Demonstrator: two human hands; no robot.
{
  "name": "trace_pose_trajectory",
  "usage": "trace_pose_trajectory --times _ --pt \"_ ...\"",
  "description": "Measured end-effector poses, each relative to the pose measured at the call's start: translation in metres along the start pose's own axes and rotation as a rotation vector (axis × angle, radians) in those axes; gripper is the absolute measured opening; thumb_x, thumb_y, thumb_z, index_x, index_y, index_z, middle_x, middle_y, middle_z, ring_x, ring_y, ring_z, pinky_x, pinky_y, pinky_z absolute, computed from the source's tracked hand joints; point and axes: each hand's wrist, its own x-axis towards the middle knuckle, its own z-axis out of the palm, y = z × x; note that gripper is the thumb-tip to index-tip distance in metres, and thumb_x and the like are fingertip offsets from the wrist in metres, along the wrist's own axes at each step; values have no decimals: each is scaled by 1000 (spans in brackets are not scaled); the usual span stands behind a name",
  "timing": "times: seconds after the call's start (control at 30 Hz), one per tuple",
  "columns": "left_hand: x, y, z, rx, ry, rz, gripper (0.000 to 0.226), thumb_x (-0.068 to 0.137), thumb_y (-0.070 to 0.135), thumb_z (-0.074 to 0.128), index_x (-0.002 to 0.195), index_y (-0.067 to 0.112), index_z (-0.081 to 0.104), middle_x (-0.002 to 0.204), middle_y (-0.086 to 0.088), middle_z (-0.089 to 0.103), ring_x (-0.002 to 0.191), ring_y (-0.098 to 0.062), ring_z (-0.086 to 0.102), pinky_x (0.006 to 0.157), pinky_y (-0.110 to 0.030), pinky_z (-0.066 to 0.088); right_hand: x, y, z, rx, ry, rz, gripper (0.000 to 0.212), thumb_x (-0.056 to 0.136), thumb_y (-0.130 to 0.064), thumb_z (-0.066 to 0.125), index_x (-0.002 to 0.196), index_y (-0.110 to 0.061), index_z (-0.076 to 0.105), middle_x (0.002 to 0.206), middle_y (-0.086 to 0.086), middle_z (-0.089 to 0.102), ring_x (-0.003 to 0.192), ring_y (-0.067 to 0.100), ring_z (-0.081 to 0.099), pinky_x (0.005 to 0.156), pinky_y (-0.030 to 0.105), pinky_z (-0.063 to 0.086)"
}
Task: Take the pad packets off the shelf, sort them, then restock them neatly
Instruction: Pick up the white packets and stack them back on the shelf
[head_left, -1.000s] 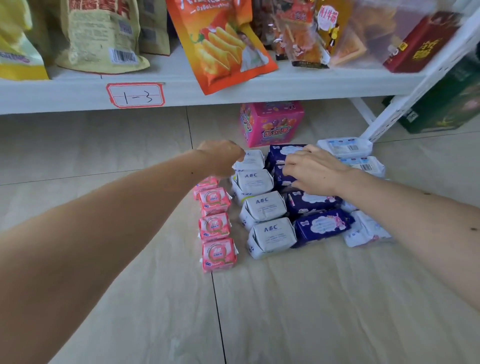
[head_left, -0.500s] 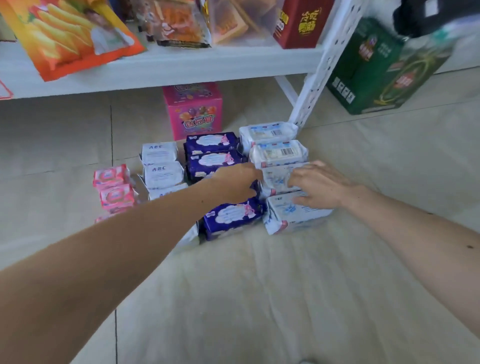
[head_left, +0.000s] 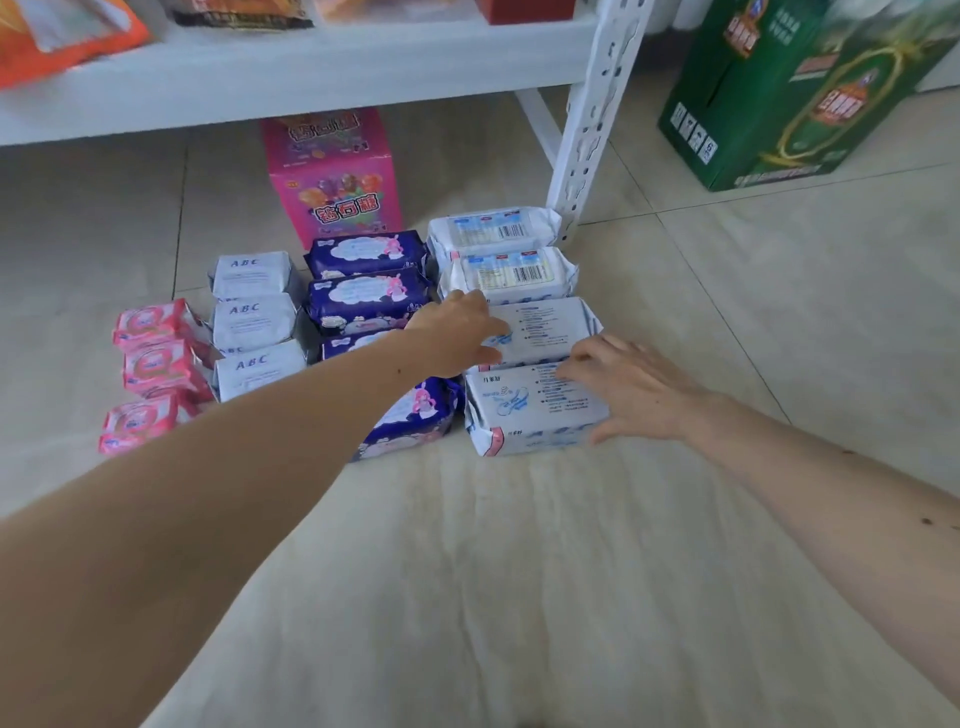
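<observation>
Pad packets lie sorted in four columns on the tiled floor in front of the white shelf (head_left: 291, 78). From the left come pink packets (head_left: 150, 364), grey ABC packets (head_left: 254, 317), dark blue packets (head_left: 363, 293) and white packets (head_left: 498, 234). My left hand (head_left: 457, 332) rests with straight fingers on the left end of the third white packet (head_left: 550, 327). Over the right end of the nearest white packet (head_left: 524, 415) my right hand (head_left: 628, 389) is spread, fingers on top and thumb at its front side. My left forearm hides part of the blue and pink columns.
A pink candy box (head_left: 332, 176) stands behind the packets under the shelf. The shelf's white perforated post (head_left: 597, 114) rises just right of the far white packet. A green carton (head_left: 789, 93) stands at the back right. Snack bags (head_left: 57, 31) sit on the shelf.
The view has swung right and drawn closer. Both hands moved from the blue and ABC columns over to the white column at the right, which now lies straighter.
</observation>
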Motion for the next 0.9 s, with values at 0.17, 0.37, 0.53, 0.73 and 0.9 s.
trace_pose_trajectory --times 0.17,0.37,0.53,0.73,0.9 --pt "7 8 6 -56 30 -10 54 85 49 60 133 34 43 133 -10 39 123 -31 35 94 -45 44 -9 12 10 69 29 -68 84 56 -45 80 129 -22 46 121 -3 46 113 15 38 92 26 38" --pt "12 13 12 49 62 0 72 69 57 72 130 39 39 126 -7 43 114 -30 39 98 -41 37 -22 17 18 -14 -64 -29 103 53 -57 78 141 -33 30 131 -8 38 121 15 36 99 32 32" --pt "11 18 16 1 36 -22 83 68 53 76 135 35 30 124 -9 39 108 -30 49 89 -43 47 -27 15 22 187 -135 64 99 65 -38 81 144 -33 23 135 -6 40 118 19 46 87 34 46" --pt "17 21 17 -116 26 -54 78 77 56 66 141 36 25 124 -12 45 112 -31 48 84 -42 49 -36 13 17 226 -126 97 90 70 -34 80 143 -28 28 129 -7 41 108 16 52 78 26 42" --pt "19 19 0 -138 55 -26 66 84 54 58 141 38 28 125 -11 44 115 -30 46 85 -43 50 -49 16 4 323 -123 169 81 69 -32 78 137 -35 35 122 -9 45 106 14 54 86 33 47"
